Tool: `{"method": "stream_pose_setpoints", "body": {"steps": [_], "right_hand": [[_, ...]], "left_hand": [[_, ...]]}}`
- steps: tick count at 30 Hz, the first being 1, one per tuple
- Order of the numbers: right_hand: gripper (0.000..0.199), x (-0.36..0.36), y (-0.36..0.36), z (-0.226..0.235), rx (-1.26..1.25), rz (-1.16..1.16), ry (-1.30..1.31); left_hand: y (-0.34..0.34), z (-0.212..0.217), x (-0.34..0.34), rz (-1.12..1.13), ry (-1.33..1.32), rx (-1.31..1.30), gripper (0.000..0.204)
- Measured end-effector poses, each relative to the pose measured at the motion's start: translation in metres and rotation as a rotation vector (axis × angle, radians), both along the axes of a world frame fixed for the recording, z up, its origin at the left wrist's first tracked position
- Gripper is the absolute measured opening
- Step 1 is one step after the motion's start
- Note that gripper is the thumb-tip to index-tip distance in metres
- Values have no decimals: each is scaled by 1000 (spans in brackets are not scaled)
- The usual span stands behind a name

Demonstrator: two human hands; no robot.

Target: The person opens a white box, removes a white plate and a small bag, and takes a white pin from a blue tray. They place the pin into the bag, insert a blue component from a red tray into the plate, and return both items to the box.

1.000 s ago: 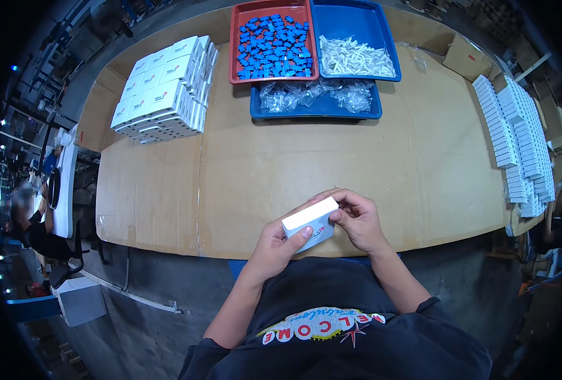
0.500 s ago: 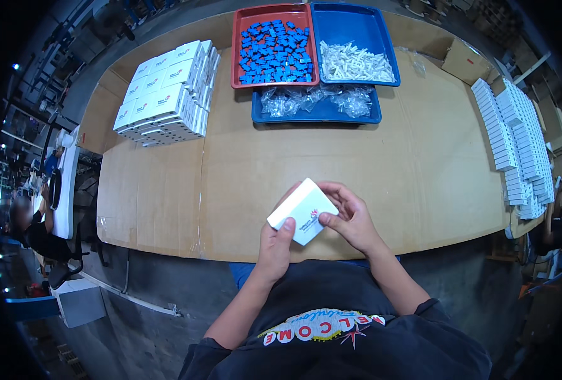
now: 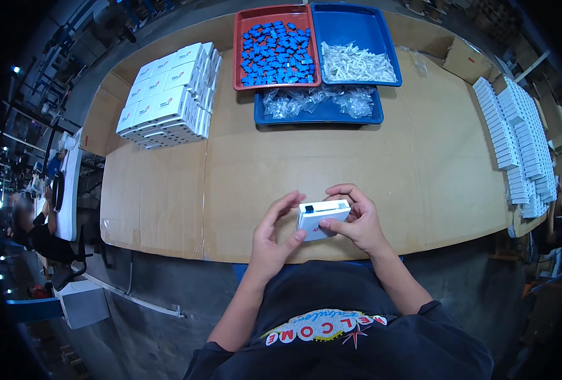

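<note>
While the right hand point(image 3: 357, 221) grips a small white box point(image 3: 321, 219), the left hand point(image 3: 273, 235) pinches its near corner, apparently by thumb.

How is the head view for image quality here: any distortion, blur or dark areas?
Head view: strong fisheye bend along the table edges; corners black; left hand, right hand and white box evenly lit and sharp; dim surroundings at left with small bright lamps.

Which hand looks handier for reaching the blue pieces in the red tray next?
Probably the left hand: it touches the small white box only with thumb and fingertips, while the right hand wraps it. The red tray lies ahead, centre-left.
</note>
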State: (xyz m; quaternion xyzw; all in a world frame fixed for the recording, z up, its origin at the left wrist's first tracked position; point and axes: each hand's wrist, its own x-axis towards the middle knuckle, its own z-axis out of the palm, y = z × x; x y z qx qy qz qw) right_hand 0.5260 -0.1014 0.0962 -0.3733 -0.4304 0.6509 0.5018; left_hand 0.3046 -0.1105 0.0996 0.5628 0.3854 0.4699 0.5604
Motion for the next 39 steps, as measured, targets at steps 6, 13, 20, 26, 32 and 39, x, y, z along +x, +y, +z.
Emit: {"method": "stream_pose_setpoints", "body": {"steps": [6,13,20,26,32,39], "right_hand": [[49,-2,-3,-2,10,68,51],[41,2,-4,-2,69,124,61],[40,4,-6,0,223,132,-24],[38,5,-4,4,280,130,-56],[39,5,-3,4,304,125,-94],[39,5,-3,2,317,108,-117]], "left_hand": [[-10,12,12,-16,-220,-268,46],[-16,5,5,-33,-227,-60,42],[-19,1,3,-36,-138,-24,42],[-20,-2,3,-32,-186,-19,40],[-21,-3,1,-31,-192,-86,38],[-22,-4,4,-13,-182,-74,38]]}}
